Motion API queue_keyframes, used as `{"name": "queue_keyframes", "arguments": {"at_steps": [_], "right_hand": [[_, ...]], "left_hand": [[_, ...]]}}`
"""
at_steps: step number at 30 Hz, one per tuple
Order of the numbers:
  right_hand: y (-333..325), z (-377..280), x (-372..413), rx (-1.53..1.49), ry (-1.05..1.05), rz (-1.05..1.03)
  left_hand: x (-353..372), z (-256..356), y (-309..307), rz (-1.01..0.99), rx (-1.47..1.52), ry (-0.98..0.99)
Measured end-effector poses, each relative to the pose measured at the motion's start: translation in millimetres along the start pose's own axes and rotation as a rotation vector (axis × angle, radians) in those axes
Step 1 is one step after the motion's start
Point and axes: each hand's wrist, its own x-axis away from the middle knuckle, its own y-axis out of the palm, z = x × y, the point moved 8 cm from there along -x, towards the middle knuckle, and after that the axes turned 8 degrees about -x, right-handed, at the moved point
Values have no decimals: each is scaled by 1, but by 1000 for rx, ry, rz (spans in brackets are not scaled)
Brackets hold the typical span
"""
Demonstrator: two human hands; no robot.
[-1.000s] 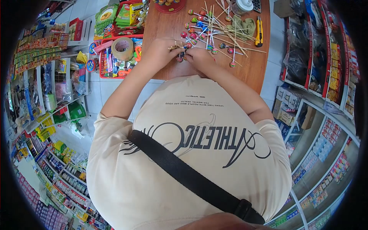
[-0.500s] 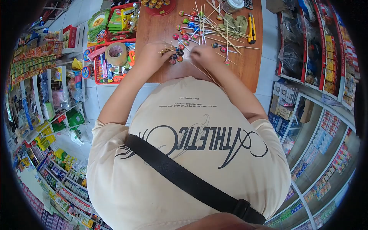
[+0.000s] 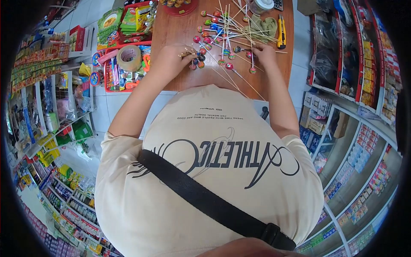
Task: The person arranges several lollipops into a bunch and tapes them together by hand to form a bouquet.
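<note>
My left hand is closed around a small bunch of lollipops, their wrapped heads pointing right and the pale stick ends showing above my fingers. On the right, my right hand pinches at lollipop sticks. Around its fingertips lie a dark-wrapped lollipop and another lollipop pointing toward me; exactly which stick is gripped is partly hidden. Between the hands, a red-headed lollipop lies on the wooden table. Beyond it are several more lollipops and a loose heap of thin wooden sticks.
A yellow cutter knife and a green cloth lie at the right, near a lidded jar. Red baskets with goods and a tape roll stand left. A red tray sits at the back. Stocked shelves flank both sides.
My right hand has moved right, from beside the bunch to the lollipops at the table's right side. A red-headed lollipop now shows between the hands. My left hand keeps its bunch.
</note>
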Motion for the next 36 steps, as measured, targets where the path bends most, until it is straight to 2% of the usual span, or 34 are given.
{"name": "queue_keyframes", "arguments": {"at_steps": [5, 8, 11, 14, 16, 18, 21, 24, 27, 30, 36], "right_hand": [[6, -6, 8, -118, 128, -141], [-3, -14, 8, 36, 23, -56], [-21, -85, 43, -200, -58, -135], [-4, -139, 68, -409, -337, -273], [33, -148, 82, -537, -290, -435], [51, -176, 100, -382, -619, -428], [76, -179, 104, -358, -778, -388], [98, -173, 98, -286, -761, -415], [103, -175, 99, -165, -835, -373], [95, -185, 107, -190, -890, -340], [97, -183, 106, -198, -812, -255]], "left_hand": [[0, 0, 1, 25, 1, 18], [-1, -3, 3, 32, -9, 16], [0, -2, 3, 25, -17, 10], [1, 0, 0, 63, -5, -17], [0, -2, 2, 74, -51, -42], [-1, -2, 3, 99, -67, -51], [3, 0, 1, 134, -49, -50], [5, 1, 0, 129, -40, -31], [4, 0, 3, 112, -11, -11], [3, -1, 3, 84, 28, -18], [0, -2, 1, 46, 55, 27]]}}
